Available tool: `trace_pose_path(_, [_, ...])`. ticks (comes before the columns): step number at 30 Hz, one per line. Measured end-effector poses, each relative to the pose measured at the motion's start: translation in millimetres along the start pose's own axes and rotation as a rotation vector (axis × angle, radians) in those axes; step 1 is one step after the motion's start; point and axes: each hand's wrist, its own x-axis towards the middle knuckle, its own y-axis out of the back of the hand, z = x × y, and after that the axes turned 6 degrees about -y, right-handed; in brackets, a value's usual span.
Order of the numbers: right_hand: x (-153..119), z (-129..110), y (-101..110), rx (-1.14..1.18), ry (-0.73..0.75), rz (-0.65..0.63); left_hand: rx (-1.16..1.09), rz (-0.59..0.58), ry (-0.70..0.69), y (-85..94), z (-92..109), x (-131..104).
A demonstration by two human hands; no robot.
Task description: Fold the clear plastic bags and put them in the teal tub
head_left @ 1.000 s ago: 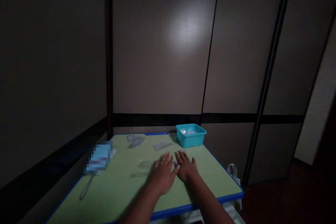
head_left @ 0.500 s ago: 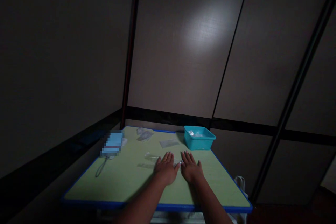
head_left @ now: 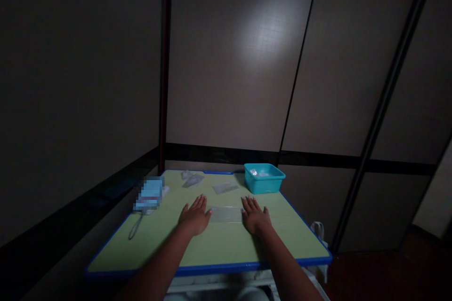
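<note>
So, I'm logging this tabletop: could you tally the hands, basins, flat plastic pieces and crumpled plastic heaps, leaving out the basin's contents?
Hands: 2 (left hand, right hand)
Basins: 1 (teal basin)
Flat plastic pieces: 2 (piece between the hands, piece left of the basin)
Crumpled plastic heaps: 1 (heap at the back)
Total: 6

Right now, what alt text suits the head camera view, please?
A left hand and right hand rest palm-down on a green table, with a clear plastic sheet between them. A turquoise basket stands farther back.
</note>
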Motion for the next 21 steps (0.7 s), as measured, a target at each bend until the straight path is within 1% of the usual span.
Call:
trace_pose_path(4, [-1.2, -0.2, 1.1, -0.007, -0.001, -0.005, 0.009, 0.0, 0.031, 3.4, -12.4, -5.1])
trace_pose_path(8, [-2.1, -0.8, 1.6, -0.002, 0.003, 0.004, 0.014, 0.006, 0.055, 3.1, -18.5, -4.8])
trace_pose_path(10, [-2.7, -1.6, 1.2, 0.008, 0.003, 0.022, 0.02, 0.035, 0.059, 3.4, -18.9, -0.7])
trace_pose_path(13, [-4.9, -2.5, -0.2, 0.02, -0.01, 0.078, 0.027, 0.12, 0.063, 9.6, -20.7, 9.9])
trace_pose_path(16, [-7.9, -0.7, -1.6, 0.032, -0.043, 0.183, 0.02, 0.213, 0.043, 20.6, -29.7, 22.6])
trace_pose_path(18, [-8.6, 2.0, -0.6, 0.051, -0.068, 0.304, -0.008, 0.29, 0.007, 24.7, -39.9, 30.2])
trace_pose_path(20, [-6.6, 3.5, 4.7, 0.085, -0.101, 0.445, -0.07, 0.367, -0.034, 23.1, -50.5, 36.4])
trace_pose_path(21, [-4.3, 2.6, 9.6, 0.115, -0.089, 0.497, -0.109, 0.395, -0.052, 20.3, -55.1, 38.9])
